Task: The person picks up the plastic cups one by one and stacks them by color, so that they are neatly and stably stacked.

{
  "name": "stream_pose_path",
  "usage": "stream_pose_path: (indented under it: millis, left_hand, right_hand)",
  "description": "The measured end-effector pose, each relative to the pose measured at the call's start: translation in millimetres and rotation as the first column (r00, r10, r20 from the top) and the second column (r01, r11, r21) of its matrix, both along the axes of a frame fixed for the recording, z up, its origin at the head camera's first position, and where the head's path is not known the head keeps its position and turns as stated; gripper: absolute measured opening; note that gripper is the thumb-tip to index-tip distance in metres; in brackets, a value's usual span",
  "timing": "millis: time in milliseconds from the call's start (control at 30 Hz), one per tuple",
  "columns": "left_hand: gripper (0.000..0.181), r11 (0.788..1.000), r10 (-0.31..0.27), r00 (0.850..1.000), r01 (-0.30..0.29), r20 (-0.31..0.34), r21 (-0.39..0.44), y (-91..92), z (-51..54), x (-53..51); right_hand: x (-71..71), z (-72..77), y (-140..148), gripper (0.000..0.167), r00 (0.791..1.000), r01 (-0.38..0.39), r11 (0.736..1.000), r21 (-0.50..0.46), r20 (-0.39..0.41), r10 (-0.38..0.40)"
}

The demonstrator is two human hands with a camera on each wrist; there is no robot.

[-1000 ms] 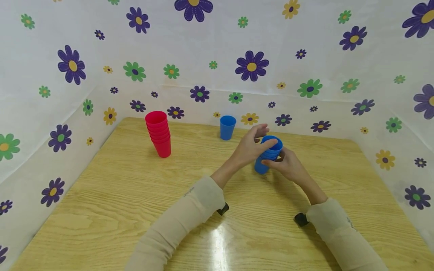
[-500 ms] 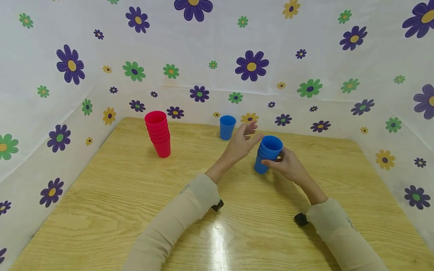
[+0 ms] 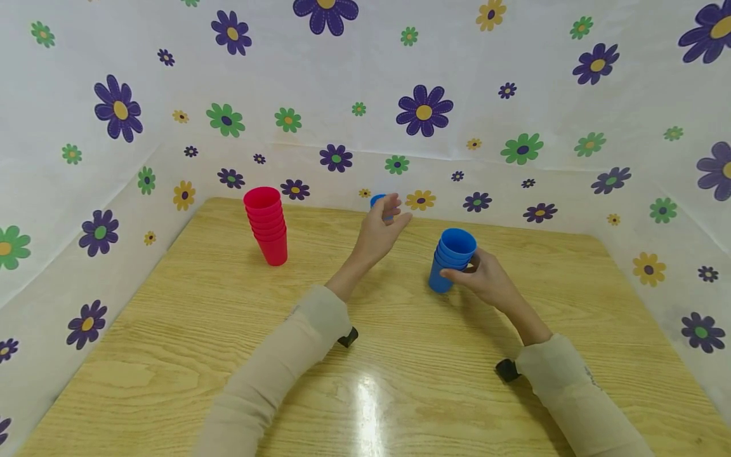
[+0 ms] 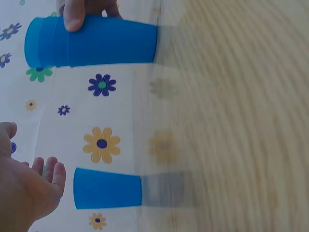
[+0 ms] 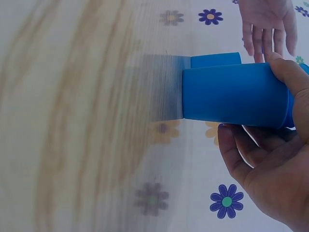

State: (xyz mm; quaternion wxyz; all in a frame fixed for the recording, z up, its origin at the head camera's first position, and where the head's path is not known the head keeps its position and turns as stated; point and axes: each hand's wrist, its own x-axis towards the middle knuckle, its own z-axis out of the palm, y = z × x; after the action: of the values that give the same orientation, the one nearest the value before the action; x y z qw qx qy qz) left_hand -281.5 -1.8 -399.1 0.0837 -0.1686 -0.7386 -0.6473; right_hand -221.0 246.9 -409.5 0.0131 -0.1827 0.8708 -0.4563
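My right hand [image 3: 485, 277] grips a stack of several nested blue cups [image 3: 451, 260], thumb on the near side; the stack stands upright on the table. In the right wrist view the thumb and fingers reach around the blue stack [image 5: 231, 94]. Farther left, my left hand [image 3: 377, 233] is in the air with its fingers extended and nothing in them. It partly covers a single blue cup [image 3: 377, 199] at the back of the table in the head view. The left wrist view shows that lone cup [image 4: 107, 188] standing apart from the left hand [image 4: 29, 188].
A tall stack of nested red cups [image 3: 268, 225] stands at the back left. The wooden table [image 3: 188, 355] is enclosed at the back and sides by a white flower-print sheet [image 3: 342, 76].
My left hand has come away from the blue stack's rim and moved left, in front of the lone blue cup. The right hand keeps its hold on the stack in the same spot.
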Motion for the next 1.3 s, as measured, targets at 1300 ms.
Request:
stream_pose_path:
  millis: [1300]
  left_hand:
    - [0.073, 0.985, 0.154, 0.971, -0.135, 0.184, -0.109, -34.4, -19.4, -44.7]
  right_hand:
    - [-2.5, -4.1, 2.2, 0.064, 1.000, -0.010, 1.000, -0.012, -0.001, 0.010]
